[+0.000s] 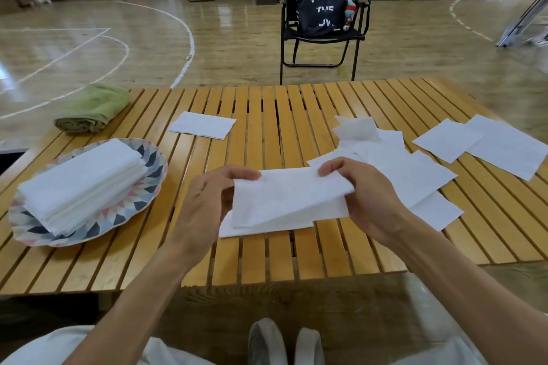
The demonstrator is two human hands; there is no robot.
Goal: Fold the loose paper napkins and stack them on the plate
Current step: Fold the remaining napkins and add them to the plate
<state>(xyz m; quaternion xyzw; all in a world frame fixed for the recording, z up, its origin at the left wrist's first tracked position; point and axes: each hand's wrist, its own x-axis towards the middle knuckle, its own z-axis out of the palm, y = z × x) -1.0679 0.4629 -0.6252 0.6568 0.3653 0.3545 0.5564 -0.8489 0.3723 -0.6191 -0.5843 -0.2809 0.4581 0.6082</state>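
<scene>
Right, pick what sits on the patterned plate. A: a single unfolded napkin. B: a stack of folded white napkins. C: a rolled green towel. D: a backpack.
B: a stack of folded napkins rests on the plate, while the green towel lies apart on the table's far left corner.

An indoor sports court: painted court lines (189, 38) cross glossy wooden flooring (237, 47).
</scene>
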